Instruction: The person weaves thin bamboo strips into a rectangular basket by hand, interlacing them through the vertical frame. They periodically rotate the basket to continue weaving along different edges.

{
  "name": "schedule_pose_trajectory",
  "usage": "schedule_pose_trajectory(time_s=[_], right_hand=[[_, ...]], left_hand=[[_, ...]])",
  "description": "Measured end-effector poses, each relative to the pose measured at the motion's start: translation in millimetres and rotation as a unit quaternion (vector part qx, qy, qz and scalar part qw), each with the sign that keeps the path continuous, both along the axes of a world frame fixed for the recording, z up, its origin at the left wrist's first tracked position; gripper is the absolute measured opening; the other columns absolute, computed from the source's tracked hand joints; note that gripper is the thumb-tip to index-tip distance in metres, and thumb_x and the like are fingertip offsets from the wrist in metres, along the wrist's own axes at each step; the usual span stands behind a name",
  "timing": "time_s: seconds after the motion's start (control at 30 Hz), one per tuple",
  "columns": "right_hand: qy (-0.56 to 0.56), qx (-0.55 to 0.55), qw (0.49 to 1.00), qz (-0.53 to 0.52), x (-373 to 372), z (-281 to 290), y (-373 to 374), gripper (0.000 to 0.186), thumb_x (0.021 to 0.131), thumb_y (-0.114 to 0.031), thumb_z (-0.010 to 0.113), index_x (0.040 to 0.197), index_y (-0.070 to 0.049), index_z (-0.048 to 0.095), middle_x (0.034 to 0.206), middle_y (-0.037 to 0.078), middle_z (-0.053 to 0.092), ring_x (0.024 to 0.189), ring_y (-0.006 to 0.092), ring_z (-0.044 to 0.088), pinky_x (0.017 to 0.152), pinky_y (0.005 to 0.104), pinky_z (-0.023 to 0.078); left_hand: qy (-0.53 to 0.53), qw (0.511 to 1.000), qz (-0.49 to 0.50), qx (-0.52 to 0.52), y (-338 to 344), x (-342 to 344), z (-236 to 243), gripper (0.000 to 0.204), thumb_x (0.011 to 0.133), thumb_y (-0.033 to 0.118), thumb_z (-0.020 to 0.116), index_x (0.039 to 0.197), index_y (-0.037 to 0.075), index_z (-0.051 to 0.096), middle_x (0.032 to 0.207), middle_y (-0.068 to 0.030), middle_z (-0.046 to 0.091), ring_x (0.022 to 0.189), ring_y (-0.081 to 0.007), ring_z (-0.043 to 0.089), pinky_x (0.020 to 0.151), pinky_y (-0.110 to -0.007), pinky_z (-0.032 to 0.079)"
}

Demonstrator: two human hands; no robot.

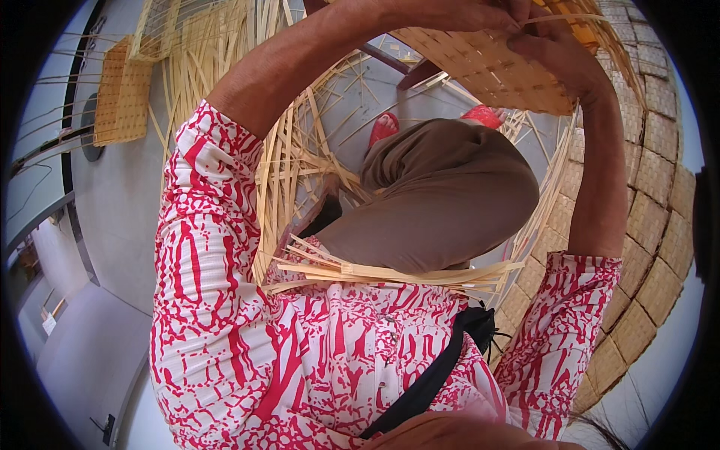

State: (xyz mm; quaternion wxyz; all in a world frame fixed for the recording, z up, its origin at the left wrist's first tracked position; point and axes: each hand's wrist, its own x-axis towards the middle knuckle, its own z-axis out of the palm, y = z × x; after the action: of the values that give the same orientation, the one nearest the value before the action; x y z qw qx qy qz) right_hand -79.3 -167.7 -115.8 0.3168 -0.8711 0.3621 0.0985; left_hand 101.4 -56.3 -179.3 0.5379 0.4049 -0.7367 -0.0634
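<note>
Item: woven mat [487, 71], gripped at its upper edge by both my hands, left hand [465, 13] and right hand [551, 52], fingers closed; loose strip [570, 16] runs rightward from them.

Loose bamboo strips [225, 67] and a woven mat [120, 94] lie on the grey floor [120, 202].

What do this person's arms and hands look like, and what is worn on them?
Both arms wear loose short sleeves of white cloth with a dense red branching print, the left sleeve and the right sleeve; each ends above the elbow. The forearms are bare below them. The left hand and right hand are bare: no gloves, and no watch or bracelet shows. Whether the fingers carry rings cannot be told.
</note>
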Motion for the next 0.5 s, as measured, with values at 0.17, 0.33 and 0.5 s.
schedule_pose_trajectory(time_s=[0.17,0.33,0.5], right_hand=[[-0.059,0.063,0.996,0.030,-1.6,-15.5,-9.4,0.049,0.084,-0.025,0.078,0.130,-0.011,0.066,0.114,0.002,0.071,0.107,0.0160,0.065,0.091,0.0314,0.051],[-0.143,0.007,0.987,0.076,15.9,-8.8,21.4,0.035,0.084,-0.019,0.075,0.118,-0.011,0.071,0.102,0.004,0.072,0.097,0.0181,0.068,0.085,0.0334,0.053],[-0.052,-0.325,0.938,0.108,-3.0,-34.5,22.1,0.049,0.084,-0.054,0.072,0.110,-0.013,0.072,0.086,0.016,0.074,0.086,0.0361,0.073,0.072,0.0477,0.057]], left_hand=[[0.058,0.998,-0.009,-0.025,8.9,-2.7,-3.5,0.006,0.078,0.004,0.076,0.082,0.004,0.071,0.089,-0.0101,0.068,0.083,-0.0278,0.067,0.071,-0.038,0.052],[0.112,0.991,-0.039,-0.059,1.8,-2.4,-13.4,0.007,0.078,0.004,0.076,0.082,0.003,0.071,0.089,-0.0110,0.068,0.083,-0.0289,0.067,0.071,-0.038,0.052],[0.009,0.995,0.000,-0.095,6.0,-3.7,-14.5,0.010,0.093,0.014,0.074,0.097,0.005,0.071,0.098,-0.0098,0.071,0.089,-0.0211,0.069,0.079,-0.033,0.056]])
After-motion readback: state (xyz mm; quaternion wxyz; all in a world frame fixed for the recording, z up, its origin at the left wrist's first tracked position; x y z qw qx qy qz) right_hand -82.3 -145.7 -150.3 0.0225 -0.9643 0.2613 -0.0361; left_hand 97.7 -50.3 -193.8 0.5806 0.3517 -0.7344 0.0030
